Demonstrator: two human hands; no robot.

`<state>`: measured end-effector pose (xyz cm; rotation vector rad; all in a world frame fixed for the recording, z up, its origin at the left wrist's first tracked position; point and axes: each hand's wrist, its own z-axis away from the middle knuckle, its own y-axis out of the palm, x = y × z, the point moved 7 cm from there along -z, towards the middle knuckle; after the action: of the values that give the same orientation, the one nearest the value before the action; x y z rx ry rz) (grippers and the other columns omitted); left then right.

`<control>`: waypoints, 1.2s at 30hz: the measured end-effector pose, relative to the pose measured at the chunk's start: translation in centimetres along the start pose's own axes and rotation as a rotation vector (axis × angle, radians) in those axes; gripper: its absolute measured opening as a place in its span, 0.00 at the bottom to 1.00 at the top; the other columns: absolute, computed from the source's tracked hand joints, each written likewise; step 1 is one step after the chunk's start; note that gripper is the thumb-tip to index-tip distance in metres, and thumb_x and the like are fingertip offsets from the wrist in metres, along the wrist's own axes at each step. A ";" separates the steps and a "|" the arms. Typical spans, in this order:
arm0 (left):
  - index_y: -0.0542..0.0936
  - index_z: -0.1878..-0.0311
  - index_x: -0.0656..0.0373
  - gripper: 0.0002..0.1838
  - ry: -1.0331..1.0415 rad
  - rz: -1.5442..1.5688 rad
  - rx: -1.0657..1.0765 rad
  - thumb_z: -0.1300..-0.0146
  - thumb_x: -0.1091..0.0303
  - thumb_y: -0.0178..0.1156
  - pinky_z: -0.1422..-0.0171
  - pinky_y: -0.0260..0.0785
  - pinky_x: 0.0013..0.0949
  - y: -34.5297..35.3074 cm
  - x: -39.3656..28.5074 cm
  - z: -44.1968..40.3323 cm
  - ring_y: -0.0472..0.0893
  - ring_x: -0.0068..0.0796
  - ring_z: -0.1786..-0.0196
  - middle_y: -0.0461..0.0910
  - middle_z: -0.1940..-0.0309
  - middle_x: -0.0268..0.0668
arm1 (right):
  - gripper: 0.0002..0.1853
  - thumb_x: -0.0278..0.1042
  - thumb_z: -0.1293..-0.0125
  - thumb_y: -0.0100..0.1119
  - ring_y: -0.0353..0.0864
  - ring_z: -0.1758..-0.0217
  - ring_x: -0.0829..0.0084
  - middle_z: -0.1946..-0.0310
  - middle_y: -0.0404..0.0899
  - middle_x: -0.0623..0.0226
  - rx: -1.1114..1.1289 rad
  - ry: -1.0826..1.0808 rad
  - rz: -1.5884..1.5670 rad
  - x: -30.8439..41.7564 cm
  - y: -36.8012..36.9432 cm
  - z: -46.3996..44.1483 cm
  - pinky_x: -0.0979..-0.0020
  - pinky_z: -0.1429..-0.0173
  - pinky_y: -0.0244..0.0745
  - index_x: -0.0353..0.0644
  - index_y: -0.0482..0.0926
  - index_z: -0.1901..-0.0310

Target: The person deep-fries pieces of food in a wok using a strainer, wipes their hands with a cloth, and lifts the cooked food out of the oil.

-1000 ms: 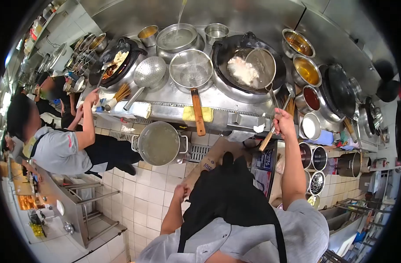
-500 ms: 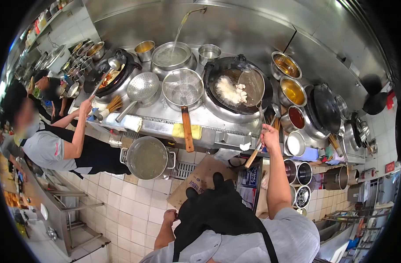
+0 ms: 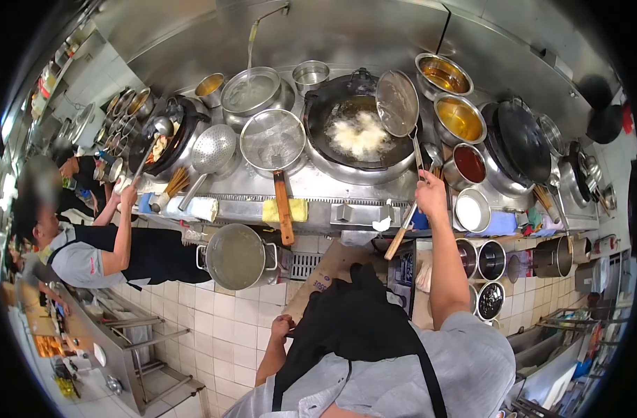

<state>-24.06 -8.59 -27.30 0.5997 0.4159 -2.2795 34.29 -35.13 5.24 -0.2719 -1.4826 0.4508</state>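
My right hand (image 3: pixel 431 195) is closed round the long handle of a wire-mesh strainer (image 3: pixel 396 104). Its wooden grip (image 3: pixel 395 244) sticks out below my fist. The mesh is raised at the right side of a black wok (image 3: pixel 318 136), tilted and with nothing visible in it. Pale, battered-looking pieces of food (image 3: pixel 361 135) bubble in the wok's oil. Low by my black apron (image 3: pixel 346 313), my left hand (image 3: pixel 284 326) has its fingers curled; whether anything is in them is hidden.
A second mesh strainer (image 3: pixel 272 139) and a perforated ladle (image 3: pixel 214 148) rest left of the wok. Bowls of yellow liquid (image 3: pixel 460 118) and red sauce (image 3: pixel 470 161) stand to its right. A large pot (image 3: pixel 235 256) is front left. A co-worker (image 3: pixel 88 254) stirs another wok.
My right hand has lifted the strainer up from over the food to the wok's right side. The food now lies amid wider foam. My view has shifted slightly.
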 end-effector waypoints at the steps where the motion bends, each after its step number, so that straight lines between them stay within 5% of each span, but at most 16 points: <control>1: 0.77 0.56 0.59 0.07 0.053 -0.044 0.046 0.34 0.68 0.55 0.72 0.72 0.34 0.4 -0.3 -0.1 0.79 0.28 0.72 0.79 0.72 0.35 | 0.19 0.28 0.36 0.50 0.75 0.83 0.74 0.83 0.77 0.62 0.032 0.041 -0.010 1.3 -0.8 1.4 0.67 0.74 0.69 0.37 0.78 0.44; 4: 0.77 0.58 0.62 0.06 0.029 -0.103 -0.004 0.35 0.70 0.55 0.73 0.68 0.33 0.5 -0.5 -0.3 0.77 0.28 0.75 0.77 0.76 0.34 | 0.22 0.27 0.33 0.48 0.62 0.89 0.82 0.83 0.69 0.72 0.116 0.005 -0.008 0.2 -1.5 3.1 0.74 0.88 0.56 0.38 0.73 0.37; 5: 0.77 0.59 0.63 0.06 0.035 -0.074 -0.024 0.35 0.72 0.55 0.74 0.68 0.32 0.5 -0.6 -0.2 0.76 0.28 0.77 0.77 0.78 0.34 | 0.22 0.27 0.35 0.50 0.75 0.85 0.68 0.80 0.77 0.62 0.113 0.010 0.073 -0.1 -1.7 3.7 0.65 0.81 0.70 0.39 0.74 0.39; 8: 0.77 0.59 0.64 0.06 0.029 -0.087 -0.005 0.35 0.72 0.55 0.74 0.68 0.31 0.0 0.0 -0.8 0.75 0.27 0.77 0.76 0.78 0.35 | 0.22 0.26 0.38 0.51 0.84 0.67 0.48 0.69 0.83 0.47 -0.038 -0.439 0.455 -0.4 0.6 3.9 0.55 0.60 0.79 0.39 0.74 0.40; 9: 0.77 0.59 0.64 0.06 0.025 -0.087 0.016 0.34 0.72 0.55 0.73 0.69 0.31 -0.3 0.0 -0.6 0.76 0.28 0.77 0.76 0.77 0.35 | 0.21 0.25 0.40 0.51 0.79 0.51 0.40 0.60 0.81 0.38 0.022 -0.216 0.438 0.4 1.5 3.7 0.53 0.43 0.73 0.38 0.76 0.43; 12: 0.76 0.58 0.64 0.07 0.023 -0.070 0.040 0.34 0.71 0.56 0.71 0.72 0.32 -0.6 -0.8 -0.5 0.77 0.28 0.75 0.77 0.76 0.36 | 0.21 0.26 0.40 0.51 0.79 0.51 0.40 0.61 0.81 0.39 0.035 -0.170 0.484 2.1 4.3 1.7 0.53 0.44 0.74 0.38 0.77 0.44; 15: 0.75 0.55 0.63 0.09 0.013 -0.035 0.001 0.33 0.69 0.56 0.69 0.76 0.34 -0.7 -1.7 -1.0 0.79 0.30 0.73 0.78 0.73 0.36 | 0.22 0.25 0.40 0.49 0.83 0.60 0.44 0.62 0.83 0.42 -0.071 -0.327 0.417 0.7 6.9 -2.6 0.51 0.53 0.78 0.40 0.77 0.43; 18: 0.74 0.52 0.62 0.11 -0.005 0.005 -0.016 0.33 0.68 0.56 0.67 0.77 0.36 -0.9 -1.8 -0.4 0.80 0.31 0.71 0.79 0.70 0.37 | 0.22 0.26 0.39 0.47 0.85 0.73 0.53 0.67 0.83 0.45 0.147 0.095 0.143 0.9 7.7 -4.1 0.55 0.65 0.80 0.40 0.77 0.43; 19: 0.74 0.51 0.61 0.11 -0.003 0.003 -0.021 0.33 0.67 0.56 0.67 0.77 0.37 -1.1 -1.6 -0.2 0.80 0.32 0.70 0.79 0.69 0.37 | 0.22 0.25 0.37 0.47 0.78 0.86 0.65 0.74 0.82 0.52 0.186 0.105 -0.034 -0.2 8.7 -5.0 0.62 0.79 0.74 0.38 0.76 0.41; 22: 0.74 0.51 0.60 0.11 -0.008 -0.036 -0.064 0.34 0.67 0.57 0.67 0.77 0.37 -1.5 -0.7 1.3 0.81 0.33 0.69 0.79 0.68 0.37 | 0.24 0.24 0.36 0.48 0.65 0.89 0.77 0.81 0.72 0.68 0.235 0.209 -0.292 -1.5 8.6 -6.2 0.70 0.87 0.60 0.39 0.71 0.37; 26: 0.76 0.52 0.61 0.12 -0.026 -0.053 -0.057 0.37 0.69 0.58 0.65 0.77 0.38 -3.0 2.8 2.0 0.81 0.34 0.67 0.80 0.67 0.38 | 0.24 0.26 0.34 0.49 0.62 0.90 0.80 0.82 0.70 0.70 0.184 0.222 -0.339 -0.5 5.0 -6.1 0.72 0.89 0.56 0.41 0.69 0.35; 27: 0.78 0.53 0.62 0.13 -0.063 0.297 0.253 0.42 0.74 0.57 0.61 0.78 0.39 -4.7 8.5 -2.2 0.82 0.35 0.66 0.82 0.66 0.40 | 0.24 0.26 0.33 0.48 0.62 0.90 0.80 0.83 0.69 0.71 0.166 0.197 -0.331 -0.6 4.1 -6.6 0.72 0.89 0.56 0.42 0.69 0.35; 30: 0.79 0.55 0.62 0.14 0.335 -0.277 -0.026 0.46 0.77 0.56 0.59 0.77 0.38 -4.7 6.1 2.0 0.82 0.36 0.64 0.82 0.66 0.40 | 0.22 0.27 0.32 0.47 0.63 0.90 0.79 0.84 0.69 0.71 0.072 0.052 -0.096 -0.9 1.4 -9.0 0.73 0.89 0.57 0.41 0.71 0.36; 33: 0.80 0.56 0.63 0.12 0.384 -0.434 -0.066 0.45 0.77 0.55 0.58 0.77 0.35 -5.4 7.3 0.5 0.82 0.36 0.63 0.81 0.67 0.39 | 0.21 0.27 0.32 0.47 0.62 0.90 0.79 0.84 0.68 0.71 0.058 0.078 -0.108 -0.3 -0.2 -9.9 0.73 0.89 0.56 0.41 0.71 0.37; 36: 0.80 0.59 0.62 0.08 0.230 -0.056 0.017 0.42 0.75 0.55 0.60 0.77 0.35 -2.9 2.5 4.7 0.82 0.35 0.65 0.80 0.69 0.38 | 0.22 0.26 0.32 0.47 0.62 0.90 0.80 0.84 0.68 0.71 0.101 0.132 -0.173 -1.1 0.0 -10.8 0.73 0.89 0.56 0.41 0.71 0.36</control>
<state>-29.15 -10.22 -24.34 0.8732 0.5294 -2.2764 44.98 -34.52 3.41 -0.0902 -1.3374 0.3601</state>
